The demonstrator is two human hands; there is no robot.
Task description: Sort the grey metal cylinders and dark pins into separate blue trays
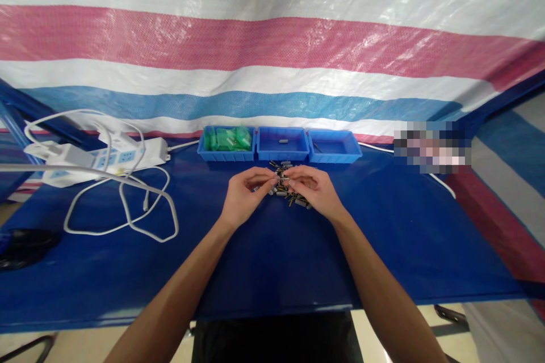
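Observation:
My left hand and my right hand meet over a small pile of parts on the blue table, thumbs and forefingers pinched together. Between the fingertips shows a bit of a thin, light-coloured piece, too small to name; which hand grips it, or whether each holds its own piece, I cannot tell. The pile mixes short grey cylinders with thin dark and brass-coloured pins. Part of it is hidden behind my fingers.
Behind the pile stand three blue bins: the left one holds green plastic packets, the middle one a grey cylinder, the right one a thin dark piece. Power strips and looped white cables lie left, near a black object.

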